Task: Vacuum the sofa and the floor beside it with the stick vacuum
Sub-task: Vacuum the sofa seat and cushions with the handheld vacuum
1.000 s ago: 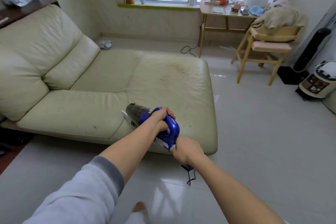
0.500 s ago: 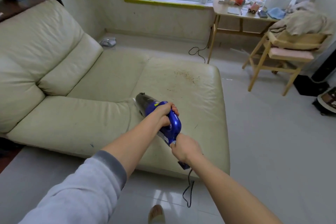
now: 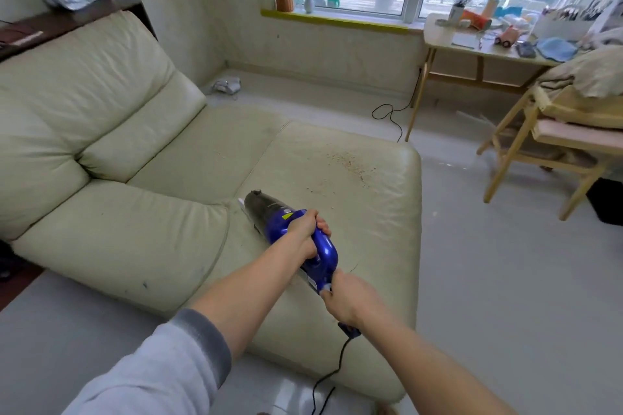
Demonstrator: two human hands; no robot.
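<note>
A blue hand vacuum (image 3: 290, 232) with a dark dust cup lies low over the seat of a cream leather sofa (image 3: 141, 212), its nose pointing at the seam between cushions. My left hand (image 3: 308, 229) grips its handle from above. My right hand (image 3: 344, 300) holds the rear end of the vacuum, where a black cord (image 3: 332, 377) leaves and drops to the floor. Brown crumbs (image 3: 347, 162) are scattered on the chaise cushion, ahead and to the right of the nose.
Pale floor (image 3: 505, 280) runs along the sofa's right side. A wooden chair (image 3: 553, 145) piled with blankets and a cluttered wooden desk (image 3: 472, 47) stand at the right under the window. Another black cable (image 3: 391, 114) lies beyond the sofa. A dark shelf (image 3: 67, 23) sits behind the backrest.
I have stepped closer to the sofa, and the vacuum has moved forward over the seat toward the crumbs. Both hands keep the same hold.
</note>
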